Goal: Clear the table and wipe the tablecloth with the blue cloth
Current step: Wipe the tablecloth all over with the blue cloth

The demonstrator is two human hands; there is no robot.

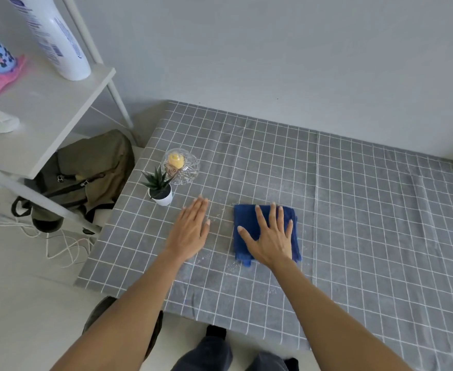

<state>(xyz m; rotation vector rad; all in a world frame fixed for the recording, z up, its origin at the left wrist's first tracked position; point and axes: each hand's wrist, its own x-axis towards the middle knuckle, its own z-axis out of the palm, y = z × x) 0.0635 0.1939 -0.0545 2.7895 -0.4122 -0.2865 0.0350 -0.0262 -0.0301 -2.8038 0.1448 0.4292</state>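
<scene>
Blue cloth, one, under right hand; left hand on tablecloth.

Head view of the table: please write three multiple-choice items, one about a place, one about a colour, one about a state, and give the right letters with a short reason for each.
1. Where does the small potted plant stand?
A. beside the glass bowl
B. on the white shelf
C. on the floor

2. What colour is the cloth under the right hand?
A. pink
B. blue
C. green

3. How does the left hand lie?
A. gripping the plant
B. lifted, holding a bottle
C. flat on the tablecloth, fingers straight

Key: 1 A, pot and bowl stand together near the table's left edge; 2 B, the cloth is dark blue; 3 C, its palm lies down and holds nothing.
</scene>
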